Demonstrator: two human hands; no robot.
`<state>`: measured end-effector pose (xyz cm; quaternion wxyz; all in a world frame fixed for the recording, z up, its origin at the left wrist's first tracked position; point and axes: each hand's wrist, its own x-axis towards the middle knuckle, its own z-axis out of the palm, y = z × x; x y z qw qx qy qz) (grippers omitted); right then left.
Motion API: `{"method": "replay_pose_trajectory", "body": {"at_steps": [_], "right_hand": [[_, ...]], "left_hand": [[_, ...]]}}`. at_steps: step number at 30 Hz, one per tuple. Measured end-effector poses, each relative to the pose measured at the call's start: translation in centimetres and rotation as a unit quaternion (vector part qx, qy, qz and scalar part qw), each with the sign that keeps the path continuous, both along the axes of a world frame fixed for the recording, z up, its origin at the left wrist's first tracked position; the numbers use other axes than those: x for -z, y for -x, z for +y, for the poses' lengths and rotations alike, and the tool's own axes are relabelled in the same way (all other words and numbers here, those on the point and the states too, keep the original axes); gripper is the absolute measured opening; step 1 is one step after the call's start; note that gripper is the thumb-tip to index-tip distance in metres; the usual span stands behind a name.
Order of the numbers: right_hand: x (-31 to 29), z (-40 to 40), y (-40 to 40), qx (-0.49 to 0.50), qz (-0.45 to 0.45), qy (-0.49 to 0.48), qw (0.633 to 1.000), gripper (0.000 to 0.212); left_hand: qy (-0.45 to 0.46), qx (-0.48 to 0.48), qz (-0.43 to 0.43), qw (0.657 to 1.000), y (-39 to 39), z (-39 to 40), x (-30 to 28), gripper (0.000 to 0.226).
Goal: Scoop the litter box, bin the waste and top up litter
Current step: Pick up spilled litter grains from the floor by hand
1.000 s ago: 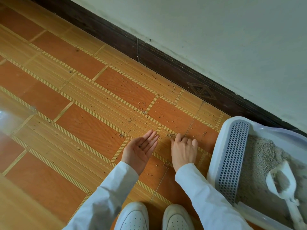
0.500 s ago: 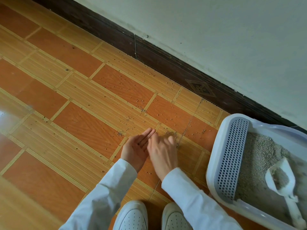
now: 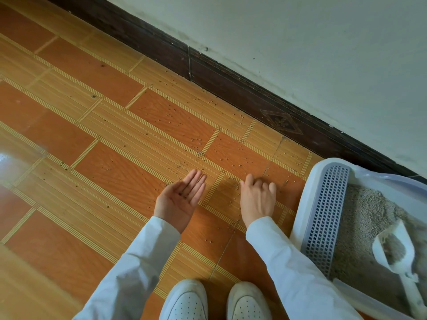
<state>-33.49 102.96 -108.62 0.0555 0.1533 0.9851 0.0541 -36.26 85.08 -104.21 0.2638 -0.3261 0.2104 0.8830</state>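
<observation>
A white litter box (image 3: 307, 195) with a grey perforated step (image 3: 324, 218) stands on the floor at the right, filled with grey litter (image 3: 369, 211). A white scoop (image 3: 392, 252) lies in the litter, its bowl holding some. Spilled litter grains (image 3: 198, 144) dot the orange tiles. My left hand (image 3: 182, 197) is cupped palm up just above the floor with a few grains in it. My right hand (image 3: 257, 197) rests palm down on the floor to its right, fingers curled at a small heap of grains (image 3: 235, 186).
A dark skirting board (image 3: 231, 88) and a pale wall run diagonally behind the spill. My two white shoes (image 3: 184, 301) stand at the bottom edge. A shiny reflection lies on the floor at the far left.
My right hand, which was brushing grains against my left palm, has moved back to the right onto the floor. My left hand has turned more palm up.
</observation>
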Motion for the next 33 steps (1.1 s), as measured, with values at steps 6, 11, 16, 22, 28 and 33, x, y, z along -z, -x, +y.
{"method": "replay_pose_trajectory", "body": {"at_steps": [6, 11, 16, 22, 28, 33], "right_hand": [[-0.6, 0.1, 0.6, -0.040, -0.068, -0.033, 0.996, 0.015], [-1.1, -1.2, 0.6, -0.071, 0.034, 0.023, 0.997, 0.011], [-2.7, -5.6, 0.0, -0.220, 0.103, 0.134, 0.961, 0.017], [-2.7, -1.3, 4.1, -0.079, 0.109, 0.117, 0.984, 0.032], [0.2, 0.2, 6.1, -0.070, 0.006, -0.014, 0.997, 0.019], [0.7, 0.2, 6.1, -0.092, -0.002, -0.048, 0.995, 0.018]], "left_hand": [[0.004, 0.007, 0.009, 1.000, 0.0, 0.2, 0.0, 0.039], [0.022, 0.023, 0.010, 0.999, -0.3, 0.6, 0.3, 0.043], [0.040, 0.050, 0.001, 0.998, -0.2, 0.9, 0.7, 0.043], [-0.006, 0.000, 0.005, 1.000, 1.3, 0.0, 0.2, 0.041], [-0.005, -0.019, 0.004, 1.000, 2.6, -0.7, 0.2, 0.041], [-0.002, -0.020, 0.006, 1.000, 3.2, -0.7, 0.4, 0.042]]}}
